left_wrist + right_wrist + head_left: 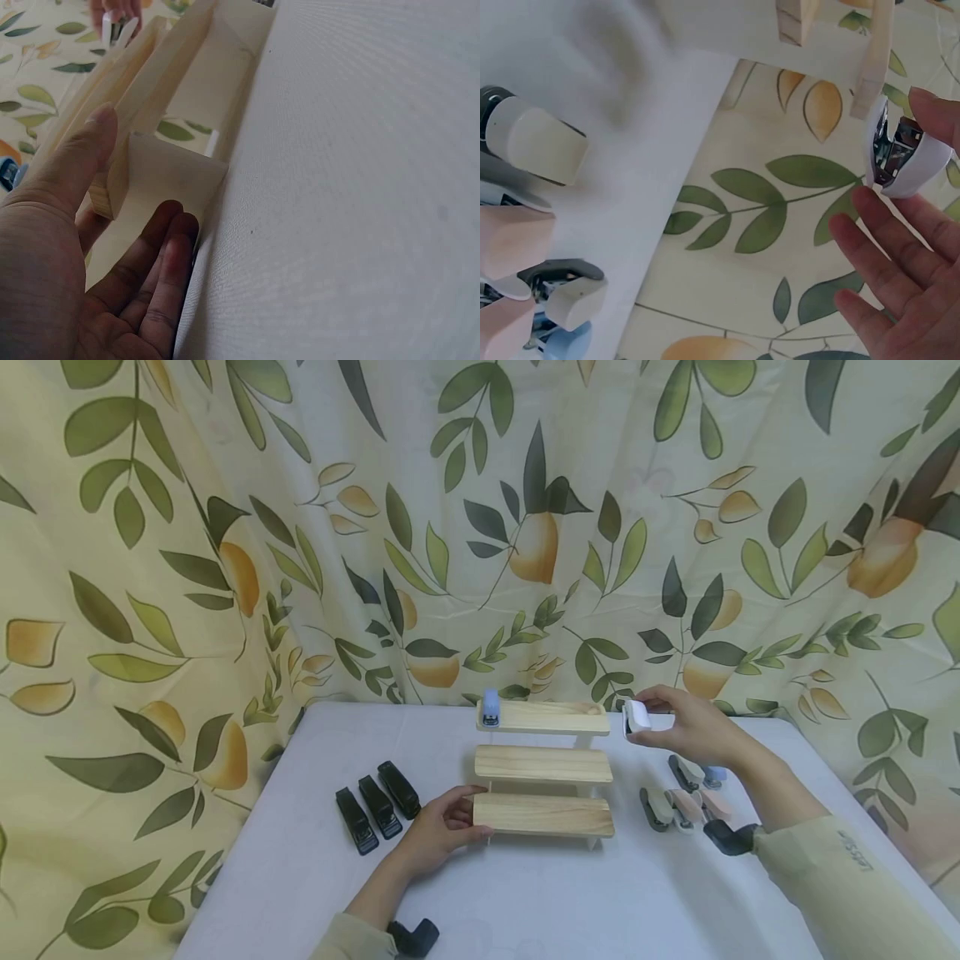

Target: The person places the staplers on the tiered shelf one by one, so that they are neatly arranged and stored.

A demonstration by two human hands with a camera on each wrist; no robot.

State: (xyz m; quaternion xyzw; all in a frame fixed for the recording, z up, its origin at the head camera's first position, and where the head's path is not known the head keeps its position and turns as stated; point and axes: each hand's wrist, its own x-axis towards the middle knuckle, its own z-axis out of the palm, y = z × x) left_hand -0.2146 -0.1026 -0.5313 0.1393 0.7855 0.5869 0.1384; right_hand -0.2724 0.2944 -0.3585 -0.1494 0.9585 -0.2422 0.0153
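My right hand (693, 727) pinches a small white stapler (637, 717) between thumb and fingers, in the air off the right end of the top shelf. Its metal inside shows in the right wrist view, where the white stapler (909, 161) faces the wooden boards. With my left hand (442, 827) I grip the left end of the lowest board of a three-tier wooden display rack (543, 815). The left wrist view has my left thumb (94, 139) over that board, other fingers below it beside the pale end support. A small blue stapler (491, 707) stands on the top tier's left end.
Three black staplers (381, 806) lie in a slanted row left of the rack. Right of it, under my right forearm, sit several small staplers in cream (657, 808), pink (684, 806) and blue (714, 776). A leaf-patterned curtain (525, 527) hangs behind the white table (300, 893).
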